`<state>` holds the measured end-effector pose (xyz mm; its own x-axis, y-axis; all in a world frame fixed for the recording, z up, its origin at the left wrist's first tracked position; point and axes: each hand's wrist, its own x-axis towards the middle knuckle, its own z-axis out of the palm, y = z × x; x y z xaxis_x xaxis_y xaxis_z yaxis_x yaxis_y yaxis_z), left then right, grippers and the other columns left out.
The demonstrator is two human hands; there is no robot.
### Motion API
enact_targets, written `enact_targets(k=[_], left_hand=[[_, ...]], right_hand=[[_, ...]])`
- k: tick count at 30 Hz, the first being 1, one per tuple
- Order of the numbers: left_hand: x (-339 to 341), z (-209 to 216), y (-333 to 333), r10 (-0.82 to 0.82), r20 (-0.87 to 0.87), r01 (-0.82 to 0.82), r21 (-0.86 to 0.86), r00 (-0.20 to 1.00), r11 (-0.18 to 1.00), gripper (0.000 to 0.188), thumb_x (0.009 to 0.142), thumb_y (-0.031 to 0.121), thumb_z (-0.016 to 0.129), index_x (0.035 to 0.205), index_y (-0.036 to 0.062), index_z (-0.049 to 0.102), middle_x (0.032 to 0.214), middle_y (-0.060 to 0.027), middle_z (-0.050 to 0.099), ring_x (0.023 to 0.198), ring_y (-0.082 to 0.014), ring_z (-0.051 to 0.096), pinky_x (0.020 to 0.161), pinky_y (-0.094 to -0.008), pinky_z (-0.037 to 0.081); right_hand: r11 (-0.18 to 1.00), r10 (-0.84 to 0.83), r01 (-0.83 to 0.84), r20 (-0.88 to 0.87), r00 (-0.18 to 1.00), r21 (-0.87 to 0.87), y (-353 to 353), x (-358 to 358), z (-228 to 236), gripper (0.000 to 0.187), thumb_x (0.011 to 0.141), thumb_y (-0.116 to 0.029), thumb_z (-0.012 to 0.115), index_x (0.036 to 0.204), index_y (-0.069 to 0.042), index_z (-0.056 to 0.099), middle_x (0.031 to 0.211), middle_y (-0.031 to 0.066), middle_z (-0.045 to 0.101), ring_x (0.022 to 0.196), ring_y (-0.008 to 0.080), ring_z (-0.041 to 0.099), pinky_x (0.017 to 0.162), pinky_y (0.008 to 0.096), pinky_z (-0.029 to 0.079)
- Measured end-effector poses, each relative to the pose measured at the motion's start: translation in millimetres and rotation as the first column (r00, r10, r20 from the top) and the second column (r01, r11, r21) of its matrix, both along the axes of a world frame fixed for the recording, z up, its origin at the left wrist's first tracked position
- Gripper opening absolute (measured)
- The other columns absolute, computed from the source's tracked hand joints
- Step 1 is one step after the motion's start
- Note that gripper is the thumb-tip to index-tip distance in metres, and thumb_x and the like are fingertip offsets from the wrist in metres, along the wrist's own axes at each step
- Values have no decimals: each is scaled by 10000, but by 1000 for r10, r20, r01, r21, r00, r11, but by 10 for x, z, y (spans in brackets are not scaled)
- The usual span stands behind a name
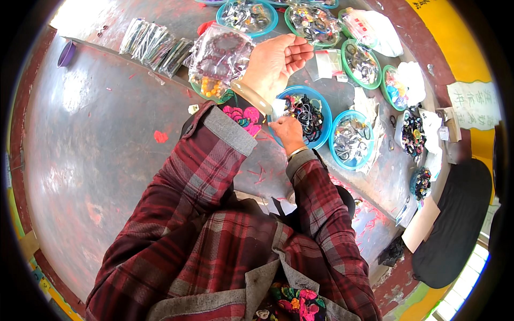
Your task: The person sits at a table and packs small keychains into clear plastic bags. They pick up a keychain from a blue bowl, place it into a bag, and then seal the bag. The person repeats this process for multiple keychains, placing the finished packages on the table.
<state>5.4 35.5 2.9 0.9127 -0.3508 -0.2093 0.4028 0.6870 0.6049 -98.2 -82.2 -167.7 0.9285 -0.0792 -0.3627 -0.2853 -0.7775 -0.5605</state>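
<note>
My left hand, with a pale bangle at the wrist, is raised above the basins. Its palm is turned up and its loosely curled fingers stand a little apart, with nothing visible in them. Below it, my right hand is closed at the near left rim of a blue basin of dark cords and loops. A small whitish piece shows just above its fingertips; whether they grip it I cannot tell. Clear bags of dark bead bracelets lie left of my left hand, over a basket with orange beads.
Right of my hands stands a blue basin of bagged pieces. Green baskets and a teal basin line the far side. A row of flat packets lies far left, near a purple bowl. A black-covered shape is at right.
</note>
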Motion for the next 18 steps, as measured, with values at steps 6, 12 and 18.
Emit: enact_targets(k=[6, 12, 18], left_hand=[[-6, 30, -1, -2, -8, 2, 16, 1000, 1000, 239, 874, 180, 508, 960, -35, 566, 937, -163, 614, 874, -231, 595, 708, -267, 460], [-8, 8, -11, -20, -6, 20, -8, 1000, 1000, 240, 867, 174, 527, 967, -42, 556, 946, -169, 607, 890, -237, 589, 716, -265, 460], [-16, -10, -49, -25, -23, 25, -3, 999, 1000, 247, 860, 171, 542, 976, -47, 552, 956, -167, 602, 901, -240, 587, 717, -265, 464]], right_hand=[[981, 84, -69, 79, 993, -184, -7, -6, -22, 309, 760, -358, 542, 689, -82, 660, 712, 157, 621, 711, 345, 600, 650, 432, 465], [973, 1, 16, 70, 998, -231, -89, -1, 109, 213, 747, -256, 520, 767, -105, 669, 809, 146, 642, 789, 334, 615, 710, 425, 483], [973, -166, 175, 69, 984, -151, -147, -22, 285, 206, 734, -246, 535, 792, -89, 655, 795, 162, 635, 792, 338, 610, 708, 428, 472]])
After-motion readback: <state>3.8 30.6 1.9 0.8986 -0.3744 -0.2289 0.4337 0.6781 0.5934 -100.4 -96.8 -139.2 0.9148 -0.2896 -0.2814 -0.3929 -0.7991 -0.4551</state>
